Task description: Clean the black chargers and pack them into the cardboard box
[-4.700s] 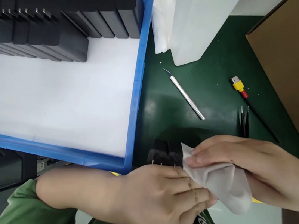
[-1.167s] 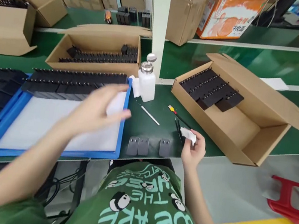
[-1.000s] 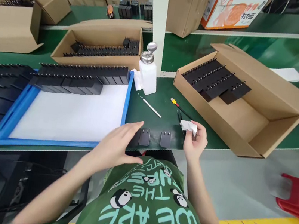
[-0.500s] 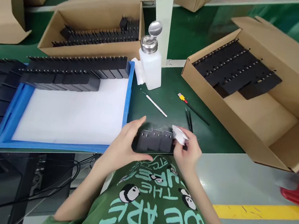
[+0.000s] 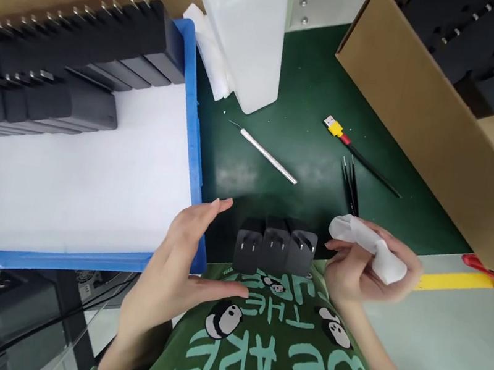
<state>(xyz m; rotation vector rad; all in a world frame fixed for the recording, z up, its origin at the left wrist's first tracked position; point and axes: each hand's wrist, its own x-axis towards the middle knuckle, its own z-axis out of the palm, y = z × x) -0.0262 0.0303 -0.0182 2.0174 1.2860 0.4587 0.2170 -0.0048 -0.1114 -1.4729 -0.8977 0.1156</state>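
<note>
Three black plug-in power adapters (image 5: 275, 249) stand side by side at the table's front edge, their metal prongs facing me. To their left is my left hand (image 5: 182, 256), thumb and fingers spread wide with nothing between them, apart from the adapters. My right hand (image 5: 368, 263), just right of the row, grips a folded white wipe (image 5: 355, 230). Beyond that hand lie black tweezers (image 5: 350, 186). A thin white-handled pick (image 5: 269, 156) rests on the green table (image 5: 309, 88) past the adapters.
On the left, a blue tray (image 5: 191, 120) holds rows of black adapters (image 5: 81, 46). A white bottle (image 5: 255, 42) stands behind, beside a crumpled white cloth (image 5: 208, 57). A cardboard box (image 5: 422, 103) with more adapters sits right, near a yellow-tipped USB cable (image 5: 364, 156).
The view has come closer to the table. My right hand has moved right, away from the adapters, with the wipe still in it. My left hand no longer touches the row.
</note>
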